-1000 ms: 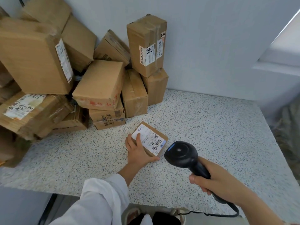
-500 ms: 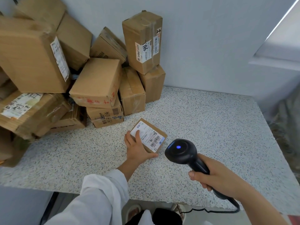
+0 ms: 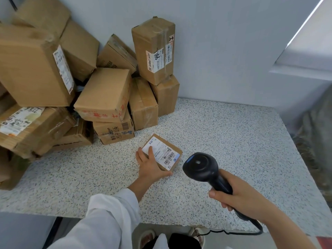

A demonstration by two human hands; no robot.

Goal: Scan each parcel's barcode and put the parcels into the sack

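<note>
The small parcel [image 3: 172, 147] lies flat on the tabletop [image 3: 233, 133] at centre frame, label side up. It sits just in front of the parcel pile [image 3: 106, 94], which is stacked against the wall in the upper left.

My left hand [image 3: 150, 166] holds the parcel's near-left corner. The thumb runs along the near side, the fingers lie over the left edge, and the index finger rests on the label [image 3: 161, 153]. The barcode [image 3: 168, 159] at the label's right end is uncovered.

My right hand [image 3: 240, 200], lower right, is wrapped round the handle of the black scanner [image 3: 200, 167]. The scanner head hovers just beside the parcel's right corner and does not touch it. Its cord [image 3: 233, 231] trails off the tabletop's near edge.

Handling assessment:
- The parcel is a low, rigid cardboard box, and I judge it light enough for one hand.
- The cardboard sides should give a dry, sure hold. The glossy label is likely slicker.
- Recommended hold: span the short sides between thumb and fingers, with fingertips off the barcode.
- Avoid pressing the middle of the top panel, which may flex.
- The contents are unknown, so I treat the parcel as fragile and would lower it rather than drop it.

The sack is not positively identified. A grey mass [image 3: 318, 141] at the right edge of the frame may be it, but I cannot confirm this.
</note>
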